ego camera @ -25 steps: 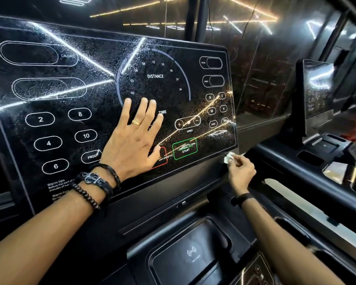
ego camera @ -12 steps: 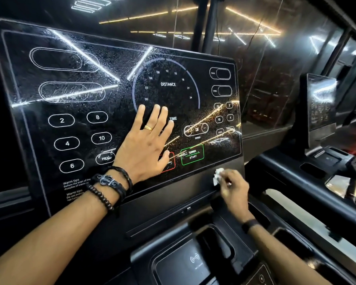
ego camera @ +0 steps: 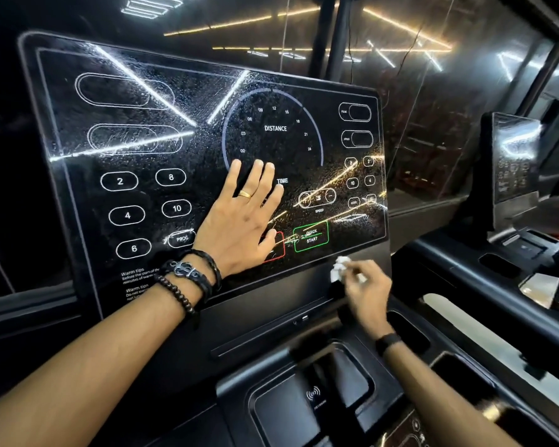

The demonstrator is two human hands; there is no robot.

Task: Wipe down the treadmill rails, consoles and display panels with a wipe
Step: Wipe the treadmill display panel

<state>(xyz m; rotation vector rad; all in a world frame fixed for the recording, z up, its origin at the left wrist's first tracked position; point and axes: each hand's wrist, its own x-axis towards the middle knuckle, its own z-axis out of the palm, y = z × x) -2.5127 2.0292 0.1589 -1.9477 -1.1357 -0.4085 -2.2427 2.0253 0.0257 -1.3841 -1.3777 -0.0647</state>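
A large glossy black display panel (ego camera: 162, 150) with white button outlines fills the left and middle; it looks streaked and wet. My left hand (ego camera: 242, 217) lies flat on it with straight fingers, just below the DISTANCE dial and over the red button. My right hand (ego camera: 367, 288), blurred by motion, pinches a small crumpled white wipe (ego camera: 339, 267) against the matt black strip under the panel's lower right part, below the green QUICK START button. The console tray (ego camera: 313, 395) with a wireless-charging mark sits below.
A second treadmill's display (ego camera: 513, 156) and console (ego camera: 530, 250) stand to the right. A black side rail (ego camera: 465, 304) runs between the two machines. Ceiling light strips reflect in the glass wall behind.
My right hand with the wipe has moved left along the strip under the panel, away from its right corner. My left hand stays flat on the display. The view has shifted left.
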